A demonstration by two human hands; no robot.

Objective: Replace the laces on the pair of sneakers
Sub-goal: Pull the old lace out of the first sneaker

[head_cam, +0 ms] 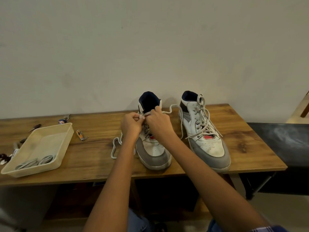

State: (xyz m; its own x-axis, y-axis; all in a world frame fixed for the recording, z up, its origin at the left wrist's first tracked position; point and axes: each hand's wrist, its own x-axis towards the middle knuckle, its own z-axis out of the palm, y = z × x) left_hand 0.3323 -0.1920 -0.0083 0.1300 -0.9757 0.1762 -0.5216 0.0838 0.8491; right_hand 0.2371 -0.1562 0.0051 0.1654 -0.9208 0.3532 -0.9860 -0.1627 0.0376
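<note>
Both hands are working the left sneaker (153, 143) on the table (93, 153): left hand (132, 125) and right hand (158, 122) are pinching its lace (115, 148) up near the collar. The right sneaker (203, 131) is sitting beside it, laced loosely.

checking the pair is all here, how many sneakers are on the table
2. One sneaker stands mid-table, both hands at its laces; the other sneaker stands to its right, laces loose. No others show.
</note>
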